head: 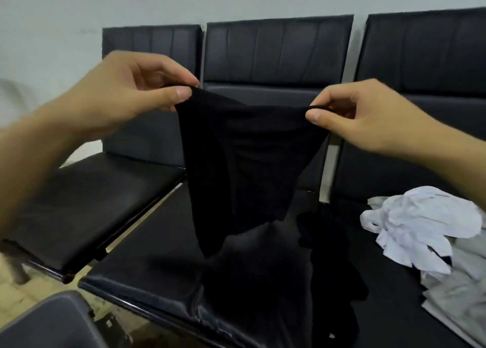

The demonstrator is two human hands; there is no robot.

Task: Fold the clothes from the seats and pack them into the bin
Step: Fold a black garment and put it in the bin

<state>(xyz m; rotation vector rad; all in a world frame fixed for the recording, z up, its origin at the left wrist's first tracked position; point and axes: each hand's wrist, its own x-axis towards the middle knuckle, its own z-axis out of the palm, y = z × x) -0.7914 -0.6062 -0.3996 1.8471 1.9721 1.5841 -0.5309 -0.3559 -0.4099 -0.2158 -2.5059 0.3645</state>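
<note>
A: Where is the black garment (244,163) right now?

B: Held up in the air over the middle seat (147,263), its lower end trailing down toward the cushion. The left hand (126,95) pinches one top corner between thumb and fingers; the right hand (368,116) pinches the other corner the same way.

A: How do you reckon it handles?

B: Light and limp, I'd judge. It sags between the two grips and drapes in soft folds, so nothing stiff. Thin cloth may slide, so holding at the hem corners seems the best purchase.

A: And the rest?

B: A white and grey pile (426,239) lies right of the middle seat, with more dark cloth (328,242) between. The grey bin (52,324) sits below-left of that seat.
</note>
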